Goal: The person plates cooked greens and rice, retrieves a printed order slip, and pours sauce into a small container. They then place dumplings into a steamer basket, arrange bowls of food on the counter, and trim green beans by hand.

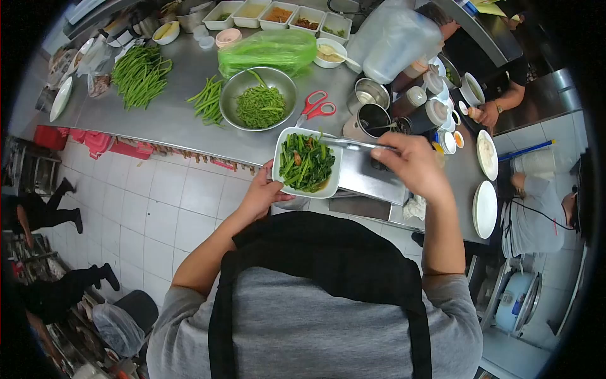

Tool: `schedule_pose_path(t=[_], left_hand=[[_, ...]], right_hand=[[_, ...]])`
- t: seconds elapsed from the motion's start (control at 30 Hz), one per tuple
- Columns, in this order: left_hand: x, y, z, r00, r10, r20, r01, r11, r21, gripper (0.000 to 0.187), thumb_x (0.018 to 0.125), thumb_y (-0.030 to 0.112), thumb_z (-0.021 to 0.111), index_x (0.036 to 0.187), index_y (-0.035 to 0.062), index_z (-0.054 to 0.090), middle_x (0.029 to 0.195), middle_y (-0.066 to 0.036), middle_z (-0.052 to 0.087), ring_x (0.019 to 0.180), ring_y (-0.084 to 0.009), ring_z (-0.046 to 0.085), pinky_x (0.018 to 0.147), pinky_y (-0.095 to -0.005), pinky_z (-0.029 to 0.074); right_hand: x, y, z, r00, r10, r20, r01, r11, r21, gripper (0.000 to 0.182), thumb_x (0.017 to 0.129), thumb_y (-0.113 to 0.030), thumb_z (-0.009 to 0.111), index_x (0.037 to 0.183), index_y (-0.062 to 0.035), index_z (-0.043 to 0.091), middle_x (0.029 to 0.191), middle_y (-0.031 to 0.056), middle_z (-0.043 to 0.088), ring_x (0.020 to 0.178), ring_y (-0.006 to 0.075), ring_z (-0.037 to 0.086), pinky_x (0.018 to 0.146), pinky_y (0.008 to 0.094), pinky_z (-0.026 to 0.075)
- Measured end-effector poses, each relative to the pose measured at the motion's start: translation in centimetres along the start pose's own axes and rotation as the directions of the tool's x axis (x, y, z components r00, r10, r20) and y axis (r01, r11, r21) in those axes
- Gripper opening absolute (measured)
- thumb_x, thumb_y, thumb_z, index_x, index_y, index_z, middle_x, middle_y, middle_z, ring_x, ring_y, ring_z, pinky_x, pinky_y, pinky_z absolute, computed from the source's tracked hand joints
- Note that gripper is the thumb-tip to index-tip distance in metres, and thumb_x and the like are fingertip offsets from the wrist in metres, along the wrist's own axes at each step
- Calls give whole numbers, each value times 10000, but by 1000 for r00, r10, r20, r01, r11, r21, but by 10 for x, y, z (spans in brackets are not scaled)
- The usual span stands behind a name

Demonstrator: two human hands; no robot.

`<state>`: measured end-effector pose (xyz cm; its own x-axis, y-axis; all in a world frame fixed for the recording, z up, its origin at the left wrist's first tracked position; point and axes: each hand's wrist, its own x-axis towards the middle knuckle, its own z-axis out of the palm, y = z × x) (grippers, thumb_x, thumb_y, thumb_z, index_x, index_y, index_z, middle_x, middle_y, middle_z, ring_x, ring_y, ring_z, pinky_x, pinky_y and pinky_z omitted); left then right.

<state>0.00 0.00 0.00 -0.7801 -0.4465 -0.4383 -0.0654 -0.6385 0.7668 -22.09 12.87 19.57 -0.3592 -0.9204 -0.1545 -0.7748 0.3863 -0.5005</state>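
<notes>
A white square bowl (279, 183) of cooked leafy greens (307, 163) is held at its left side by my left hand (259, 192), thumb near the rim. My right hand (413, 163) is closed round a pair of metal tongs (356, 144), whose tips reach over the greens at the bowl's upper right. Just beyond the bowl, red-handled scissors (315, 106) lie on the counter. A steel mixing bowl (228, 101) with cut green beans (260, 107) stands behind it, beside a small pile of long beans (207, 101).
The steel counter (183, 123) bears a larger bean pile (140, 76), a green plastic bag (268, 52), and white ingredient containers (278, 14). Sauce bottles (410, 101) and steel pots (368, 93) crowd the right. Co-workers are at right, including a hand (486, 115), and others at left.
</notes>
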Motion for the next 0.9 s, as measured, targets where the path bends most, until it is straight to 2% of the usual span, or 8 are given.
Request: schedule_pose_path(t=[0.1,0.27,0.37,0.4,0.5,0.6,0.7,0.9], left_hand=[[-3,-1,1,1000,-28,-11,27,999,-35,651,798,-60,409,1380,78,153,1221,-143,439,948,-255,592,743,-330,560],[4,3,-1,999,-23,34,24,999,-28,648,794,-59,415,1374,76,158,1205,-159,444,956,-252,587,749,-331,559],[4,3,1,1000,-9,25,10,1000,-26,644,794,-55,417,1371,72,158,1201,-162,446,966,-256,584,757,-337,557],[3,4,2,999,-24,21,24,1000,-20,643,794,-57,417,1369,71,160,1197,-162,448,967,-259,584,761,-340,556],[4,7,2,999,-39,4,39,999,-15,640,791,-60,419,1364,68,165,1185,-164,452,970,-266,583,769,-347,554],[7,4,1,999,-37,3,37,999,-25,640,789,-64,424,1361,69,170,1177,-165,454,969,-272,582,772,-350,553],[6,5,0,999,-41,11,41,999,-24,640,792,-64,423,1363,71,167,1174,-168,455,961,-274,586,772,-348,552],[5,7,2,999,-34,9,34,999,-17,648,797,-64,420,1371,70,152,1186,-169,452,934,-267,598,767,-339,552]], right_hand=[[4,20,48,986,-165,-36,157,973,-169,219,791,-274,592,844,-64,627,680,157,602,708,351,590,628,444,456],[13,15,46,993,-74,-93,53,975,-216,239,793,-298,590,814,-62,616,705,165,607,731,347,595,645,451,456],[28,31,63,988,-103,-114,66,956,-286,228,792,-284,597,796,-57,605,715,166,607,739,342,596,640,449,456],[27,24,63,999,-7,-49,-8,951,-310,204,785,-257,605,815,-56,598,766,152,612,757,330,596,640,439,458],[20,17,51,978,-145,-148,94,947,-307,205,764,-238,621,880,-70,614,849,108,622,780,320,593,658,410,467],[22,16,47,958,-259,-126,181,882,-434,204,759,-250,623,884,-88,617,884,89,621,782,294,600,655,392,470],[32,22,56,938,-335,-87,257,843,-473,183,768,-242,608,832,-70,602,778,98,603,742,285,605,633,398,473],[46,18,57,990,-141,-22,114,877,-466,210,792,-289,585,854,-96,640,760,112,627,729,301,611,639,411,476]])
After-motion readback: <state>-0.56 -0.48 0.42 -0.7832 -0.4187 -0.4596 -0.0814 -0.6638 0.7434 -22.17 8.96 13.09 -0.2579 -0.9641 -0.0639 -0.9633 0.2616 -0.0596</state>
